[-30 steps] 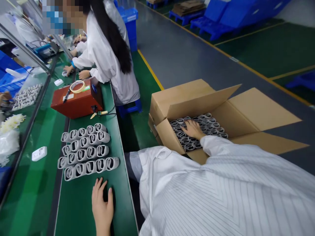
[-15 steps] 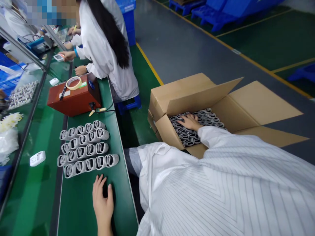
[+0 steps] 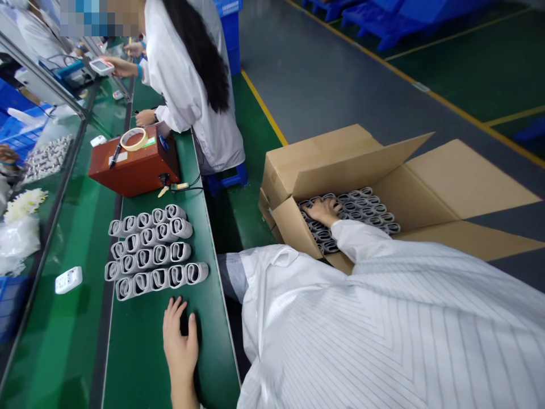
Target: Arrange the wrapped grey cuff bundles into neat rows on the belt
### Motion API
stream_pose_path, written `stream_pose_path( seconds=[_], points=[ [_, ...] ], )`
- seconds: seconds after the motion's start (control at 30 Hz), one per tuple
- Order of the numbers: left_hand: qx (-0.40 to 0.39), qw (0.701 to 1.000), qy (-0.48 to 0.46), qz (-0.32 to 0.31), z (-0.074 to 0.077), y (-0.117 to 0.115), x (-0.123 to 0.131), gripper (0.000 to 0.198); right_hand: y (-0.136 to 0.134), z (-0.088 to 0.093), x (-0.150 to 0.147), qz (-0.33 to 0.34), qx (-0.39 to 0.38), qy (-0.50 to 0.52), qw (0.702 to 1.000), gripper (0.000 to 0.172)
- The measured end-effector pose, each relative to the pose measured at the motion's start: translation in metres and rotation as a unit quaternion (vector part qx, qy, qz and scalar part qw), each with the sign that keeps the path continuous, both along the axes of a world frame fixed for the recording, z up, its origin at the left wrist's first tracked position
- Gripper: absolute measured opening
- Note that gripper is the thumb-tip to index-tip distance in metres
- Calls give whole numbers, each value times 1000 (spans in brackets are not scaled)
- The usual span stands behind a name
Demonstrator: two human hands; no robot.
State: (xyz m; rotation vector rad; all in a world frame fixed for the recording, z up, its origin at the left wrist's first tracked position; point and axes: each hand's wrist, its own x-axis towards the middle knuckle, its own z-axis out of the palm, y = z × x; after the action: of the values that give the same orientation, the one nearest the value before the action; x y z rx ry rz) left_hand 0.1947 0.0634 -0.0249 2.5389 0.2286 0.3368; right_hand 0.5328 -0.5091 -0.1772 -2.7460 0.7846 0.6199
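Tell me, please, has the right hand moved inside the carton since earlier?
Yes: the right hand slid toward the wall of the carton nearest the conveyor.

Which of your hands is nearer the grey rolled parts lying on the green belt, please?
Left. The left hand lies flat on the belt just beside the grey rolled parts; the right hand is away, down in the cardboard carton.

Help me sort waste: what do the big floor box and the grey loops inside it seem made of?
Box: brown cardboard, matte, judging by its creased folding flaps. Grey loops: probably soft matte plastic or rubber strip, since each bends into a rounded loop; which is unclear.
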Motion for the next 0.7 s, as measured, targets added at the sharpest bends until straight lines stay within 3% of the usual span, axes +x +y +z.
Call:
stream_pose_path(
  seconds=[0.17,0.3,0.57,0.7],
  points=[
    [-2,1000,-2,-1,0,1,2,34,-9,-11,-42,117,-20,-120,986,75],
    [0,1000,1,-3,-1,3,4,33,-30,-14,-43,211,4,-95,973,70],
    [-9,1000,-5,-2,-4,5,4,34,-46,-8,-24,187,32,-44,981,77],
    [-11,1000,-3,-2,-5,6,5,34,-44,-15,-7,186,65,-42,980,79]
  ],
)
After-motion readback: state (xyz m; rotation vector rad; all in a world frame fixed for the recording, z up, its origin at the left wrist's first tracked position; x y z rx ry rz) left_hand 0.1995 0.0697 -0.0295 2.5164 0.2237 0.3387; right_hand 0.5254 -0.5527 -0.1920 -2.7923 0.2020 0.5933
